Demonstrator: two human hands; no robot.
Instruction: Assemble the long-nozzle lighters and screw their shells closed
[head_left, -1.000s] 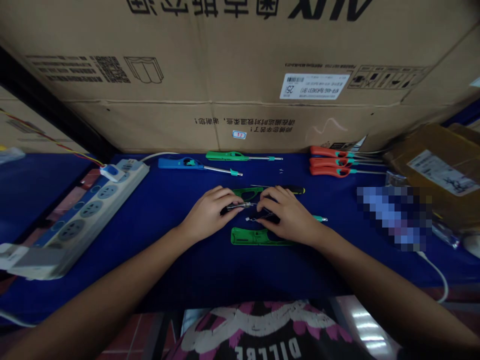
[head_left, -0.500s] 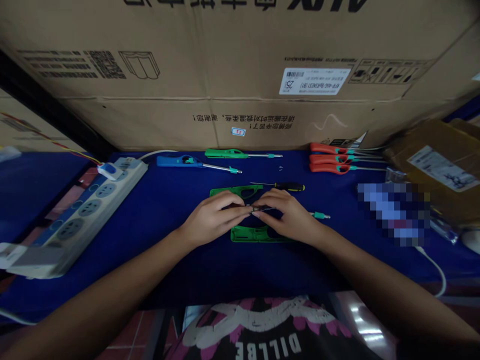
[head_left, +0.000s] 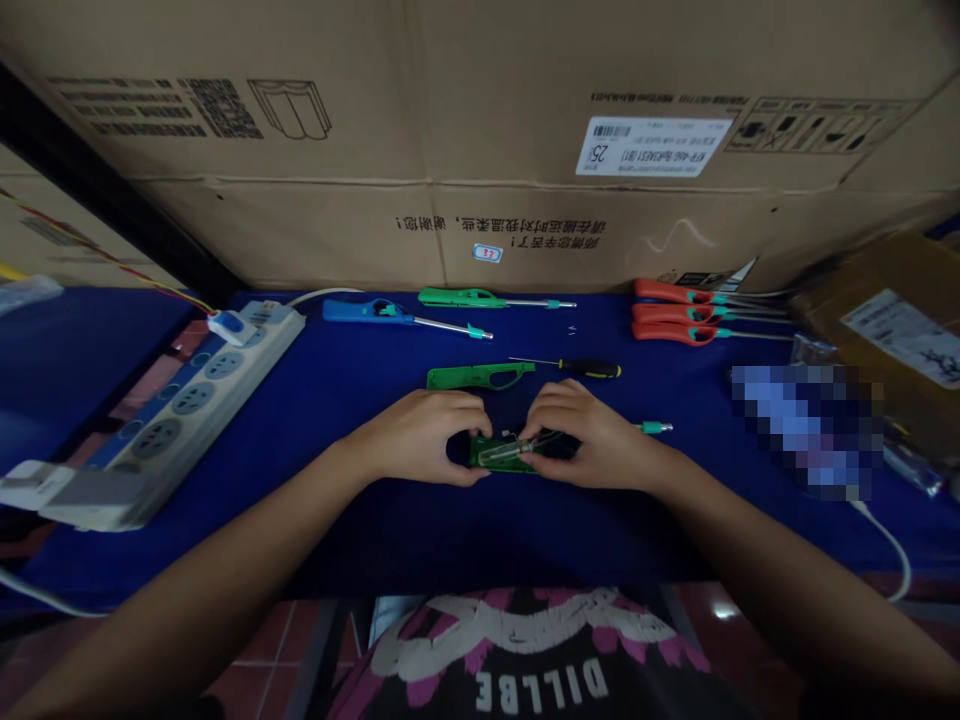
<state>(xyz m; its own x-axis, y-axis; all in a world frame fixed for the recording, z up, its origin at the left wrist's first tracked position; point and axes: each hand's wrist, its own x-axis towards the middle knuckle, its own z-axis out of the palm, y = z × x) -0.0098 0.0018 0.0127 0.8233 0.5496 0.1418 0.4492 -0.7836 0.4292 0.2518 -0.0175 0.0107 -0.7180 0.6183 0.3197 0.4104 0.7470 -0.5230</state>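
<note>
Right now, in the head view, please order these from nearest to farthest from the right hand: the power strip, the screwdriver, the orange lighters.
From the right hand:
1. Screwdriver: just beyond the hand.
2. Orange lighters: farther back, to the right.
3. Power strip: far over on the left side.

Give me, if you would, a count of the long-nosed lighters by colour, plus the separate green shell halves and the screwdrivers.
Blue lighter: 1
Whole green lighter: 1
Orange-red lighters: 3
Green shell halves, one partly hidden between the hands: 2
Screwdriver: 1
Total: 8
</note>
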